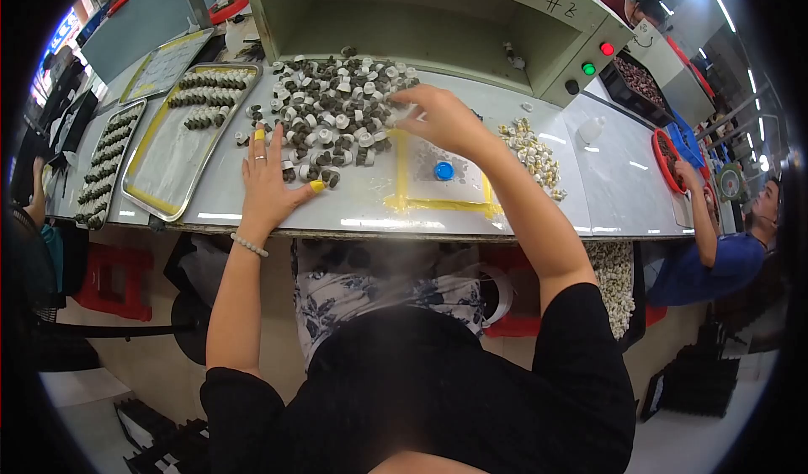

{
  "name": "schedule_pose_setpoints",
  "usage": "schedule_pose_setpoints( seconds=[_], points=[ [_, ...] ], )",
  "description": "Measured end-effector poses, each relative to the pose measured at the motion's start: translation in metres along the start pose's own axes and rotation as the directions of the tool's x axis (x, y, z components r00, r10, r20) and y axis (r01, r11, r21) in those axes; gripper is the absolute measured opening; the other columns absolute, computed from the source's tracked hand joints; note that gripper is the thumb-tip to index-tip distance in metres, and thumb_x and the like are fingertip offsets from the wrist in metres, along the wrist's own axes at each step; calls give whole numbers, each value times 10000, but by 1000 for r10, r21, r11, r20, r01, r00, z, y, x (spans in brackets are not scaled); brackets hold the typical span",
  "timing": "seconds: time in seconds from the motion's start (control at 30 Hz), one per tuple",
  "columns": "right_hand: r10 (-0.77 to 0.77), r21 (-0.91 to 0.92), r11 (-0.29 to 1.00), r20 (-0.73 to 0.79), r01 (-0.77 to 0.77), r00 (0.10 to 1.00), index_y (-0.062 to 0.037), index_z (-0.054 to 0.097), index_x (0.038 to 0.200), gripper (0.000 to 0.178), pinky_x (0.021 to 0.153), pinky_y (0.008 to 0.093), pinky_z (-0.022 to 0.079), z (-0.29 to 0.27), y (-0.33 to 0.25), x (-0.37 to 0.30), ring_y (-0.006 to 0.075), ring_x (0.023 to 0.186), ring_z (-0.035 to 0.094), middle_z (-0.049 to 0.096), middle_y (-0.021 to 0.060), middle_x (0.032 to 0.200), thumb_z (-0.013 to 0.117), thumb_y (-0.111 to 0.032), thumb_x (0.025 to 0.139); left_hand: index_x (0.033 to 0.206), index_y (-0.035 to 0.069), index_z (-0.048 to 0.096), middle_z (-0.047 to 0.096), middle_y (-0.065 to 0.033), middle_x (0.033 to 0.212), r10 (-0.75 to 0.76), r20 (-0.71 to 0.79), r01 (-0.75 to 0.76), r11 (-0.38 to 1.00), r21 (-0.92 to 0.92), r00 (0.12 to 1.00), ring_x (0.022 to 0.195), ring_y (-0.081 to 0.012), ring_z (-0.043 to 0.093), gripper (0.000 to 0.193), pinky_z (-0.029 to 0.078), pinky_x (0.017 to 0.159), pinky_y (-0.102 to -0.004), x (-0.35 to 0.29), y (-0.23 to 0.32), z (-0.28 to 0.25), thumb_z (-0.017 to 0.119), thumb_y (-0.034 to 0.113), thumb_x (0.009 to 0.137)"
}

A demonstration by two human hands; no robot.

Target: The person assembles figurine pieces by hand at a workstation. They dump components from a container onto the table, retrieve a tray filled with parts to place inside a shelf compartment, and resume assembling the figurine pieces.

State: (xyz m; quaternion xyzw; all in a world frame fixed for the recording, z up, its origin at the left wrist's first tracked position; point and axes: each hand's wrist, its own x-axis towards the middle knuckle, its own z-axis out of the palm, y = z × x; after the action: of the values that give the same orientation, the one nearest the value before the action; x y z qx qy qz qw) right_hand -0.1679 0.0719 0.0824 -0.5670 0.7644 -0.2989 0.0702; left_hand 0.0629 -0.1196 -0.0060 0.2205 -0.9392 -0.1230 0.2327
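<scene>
A heap of small white-and-dark-grey cylindrical parts (324, 108) lies on the white bench. At its near left edge rests my left hand (271, 189), fingers spread, with yellow wraps on some fingertips and a ring. Its thumb and fingers reach around several parts at the border of the heap. Over the heap's right edge is my right hand (442, 119), thumb and forefinger apart, with no part clearly seen between them. Below its wrist lies a yellow-taped square sheet (425, 194) bearing a round blue cap-like thing (443, 171).
To the left stand a metal tray (172, 167) and a narrower tray (109, 162), both with rows of parts. Small white-and-gold pieces (532, 156) lie right of my forearm, near a white bottle (591, 129). A grey-green housing (404, 28) rises behind. A co-worker (707, 259) sits at right.
</scene>
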Motion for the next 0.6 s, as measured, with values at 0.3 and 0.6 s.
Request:
schedule_pose_setpoints(
  seconds=[0.3,0.6],
  points=[
    [-240,365,930,530,37,813,-18,604,1100,355,754,294,495,15,-56,-147,185,884,614,642,90,964,676,-210,811,1406,37,235,227,-264,1427,55,-93,-71,981,-178,994,1307,-410,247,897,224,1046,-465,3,-1,-10,649,494,755],
    [75,398,910,129,-120,989,8,633,991,241,814,311,469,-34,-34,-171,237,899,616,643,129,949,657,-37,755,1361,17,323,262,-223,1427,37,-153,-30,998,47,988,1304,-386,270,817,228,1050,-474,-44,-28,-41,606,513,777]
  ],
)
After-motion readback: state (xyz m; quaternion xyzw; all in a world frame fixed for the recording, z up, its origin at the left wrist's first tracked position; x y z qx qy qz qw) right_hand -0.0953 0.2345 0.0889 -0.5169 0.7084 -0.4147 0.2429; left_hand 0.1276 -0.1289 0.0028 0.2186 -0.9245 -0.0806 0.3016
